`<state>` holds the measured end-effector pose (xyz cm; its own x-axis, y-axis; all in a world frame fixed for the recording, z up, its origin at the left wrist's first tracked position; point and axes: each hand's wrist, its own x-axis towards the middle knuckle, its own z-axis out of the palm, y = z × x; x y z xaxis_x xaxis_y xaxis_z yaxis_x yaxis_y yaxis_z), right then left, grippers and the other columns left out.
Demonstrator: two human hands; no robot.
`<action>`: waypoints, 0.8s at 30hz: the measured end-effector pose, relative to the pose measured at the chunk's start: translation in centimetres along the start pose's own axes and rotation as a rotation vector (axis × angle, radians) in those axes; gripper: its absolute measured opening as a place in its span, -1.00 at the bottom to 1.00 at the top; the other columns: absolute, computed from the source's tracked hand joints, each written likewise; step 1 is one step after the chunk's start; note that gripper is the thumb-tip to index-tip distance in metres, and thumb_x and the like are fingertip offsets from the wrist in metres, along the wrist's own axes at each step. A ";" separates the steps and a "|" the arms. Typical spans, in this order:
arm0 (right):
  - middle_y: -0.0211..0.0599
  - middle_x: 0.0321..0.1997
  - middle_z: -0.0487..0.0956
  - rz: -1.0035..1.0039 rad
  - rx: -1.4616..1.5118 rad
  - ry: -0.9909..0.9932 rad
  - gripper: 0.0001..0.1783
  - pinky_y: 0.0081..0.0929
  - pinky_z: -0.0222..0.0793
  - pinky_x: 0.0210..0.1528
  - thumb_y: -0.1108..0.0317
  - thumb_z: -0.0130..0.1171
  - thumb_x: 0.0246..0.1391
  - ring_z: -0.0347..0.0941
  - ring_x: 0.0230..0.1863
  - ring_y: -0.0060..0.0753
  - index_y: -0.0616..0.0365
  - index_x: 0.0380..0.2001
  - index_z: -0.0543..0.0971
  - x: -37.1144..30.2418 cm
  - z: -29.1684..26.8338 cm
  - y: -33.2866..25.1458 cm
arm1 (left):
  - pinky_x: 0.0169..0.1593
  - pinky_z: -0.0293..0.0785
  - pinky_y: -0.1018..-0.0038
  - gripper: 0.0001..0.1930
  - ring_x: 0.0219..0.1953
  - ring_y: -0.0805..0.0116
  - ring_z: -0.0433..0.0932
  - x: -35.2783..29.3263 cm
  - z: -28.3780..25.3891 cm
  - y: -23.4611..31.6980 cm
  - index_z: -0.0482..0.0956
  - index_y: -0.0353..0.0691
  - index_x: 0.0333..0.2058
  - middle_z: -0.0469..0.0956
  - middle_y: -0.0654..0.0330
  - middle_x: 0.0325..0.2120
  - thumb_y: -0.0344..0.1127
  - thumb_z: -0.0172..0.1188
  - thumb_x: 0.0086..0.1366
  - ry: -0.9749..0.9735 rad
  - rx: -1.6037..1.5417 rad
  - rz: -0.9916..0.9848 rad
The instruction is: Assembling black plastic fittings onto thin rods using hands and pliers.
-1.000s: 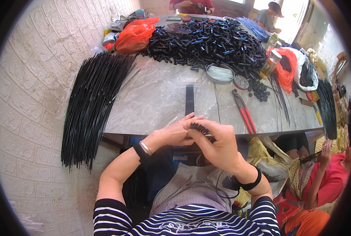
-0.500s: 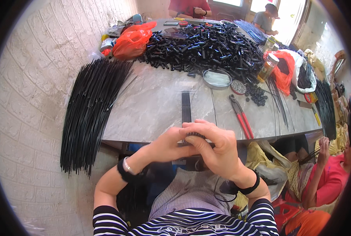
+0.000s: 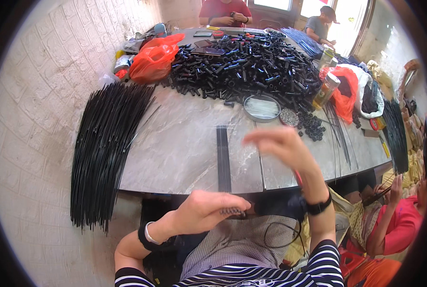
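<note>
My left hand [image 3: 206, 210] is closed around the near ends of a flat row of thin black rods [image 3: 223, 160], just off the table's front edge. The rods stretch away over the tabletop, and thin pale pieces stick out at their far ends. My right hand [image 3: 283, 146] is raised to the right of the rods, empty as far as I can see, its outstretched fingers pointing left and slightly blurred. Behind my right wrist a bit of the red handle of the pliers [image 3: 298, 178] shows; the rest is hidden.
Black tubular parts [image 3: 242, 64] are heaped at the back. A round tin of pale sticks [image 3: 262, 108], a dish of small beads [image 3: 288, 116] and small black pieces [image 3: 312, 126] stand nearby. A thick stack of black rods [image 3: 108, 153] overhangs the left edge. A co-worker [image 3: 390, 225] sits right.
My right hand has let go of the rods' near ends and lifted away to the right, over the pliers. My left hand, still holding the rods, is lower and nearer my body.
</note>
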<state>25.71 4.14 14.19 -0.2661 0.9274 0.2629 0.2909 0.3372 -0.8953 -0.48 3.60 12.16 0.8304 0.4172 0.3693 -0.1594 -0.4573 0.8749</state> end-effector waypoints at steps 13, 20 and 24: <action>-0.22 -0.39 0.54 0.141 -1.185 0.282 -0.86 -0.24 0.44 -0.13 0.34 0.12 -0.08 0.48 -0.14 -0.17 0.10 -0.49 0.65 7.1 -6.0 16.2 | -0.06 0.57 0.39 -0.65 -0.13 0.14 0.62 0.1 0.5 -0.5 0.57 -0.29 -0.18 0.63 0.06 -0.22 -0.68 0.20 0.00 0.004 -0.031 0.070; -0.17 -0.35 0.57 0.173 -0.908 0.464 -0.88 -0.22 0.42 -0.14 0.37 0.17 -0.11 0.50 -0.21 -0.06 0.17 -0.58 0.61 6.5 -6.1 15.8 | -0.06 0.57 0.42 -0.70 -0.12 0.16 0.62 0.1 1.1 -0.2 0.57 -0.32 -0.23 0.63 0.05 -0.23 -0.69 0.19 0.03 0.031 -0.010 0.047; -0.14 -0.39 0.57 0.092 -0.722 0.515 -0.90 -0.30 0.41 -0.19 0.45 0.17 -0.08 0.52 -0.27 -0.12 0.25 -0.46 0.58 5.1 -5.5 12.3 | -0.06 0.56 0.45 -0.75 -0.13 0.19 0.63 -0.1 1.3 0.2 0.57 -0.36 -0.24 0.63 0.02 -0.23 -0.69 0.14 0.08 0.038 0.012 -0.011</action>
<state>33.02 13.97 6.47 0.1824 0.8551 0.4854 0.8449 0.1161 -0.5221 0.10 2.48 11.94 0.8109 0.4518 0.3719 -0.1441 -0.4618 0.8752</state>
